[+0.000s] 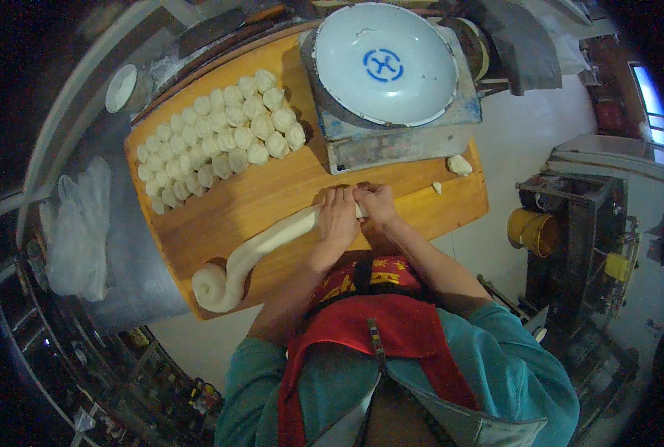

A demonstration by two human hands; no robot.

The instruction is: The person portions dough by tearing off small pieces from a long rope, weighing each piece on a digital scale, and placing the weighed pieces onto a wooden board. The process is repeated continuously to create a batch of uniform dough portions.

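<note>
A thick rope of pale dough (270, 238) runs across a wooden board (242, 195), its far left end coiled into a spiral. My left hand (338, 217) lies over the rope near its right end, fingers wrapped on it. Right beside it, my right hand (375, 201) grips the tip of the rope, the two hands touching or nearly so. A short bit of dough shows between them; the fingertips are partly hidden. Up the board to the left stand rows of small dough pieces (214, 134), set close together.
A chipped white enamel basin (421, 72) with a blue mark rests on a scale (388, 146) at the board's back right. Two dough scraps, the larger scrap (459, 165) and a small scrap (437, 188), lie at right. Left are a plastic bag (80, 234) and a bowl of white powder (122, 89).
</note>
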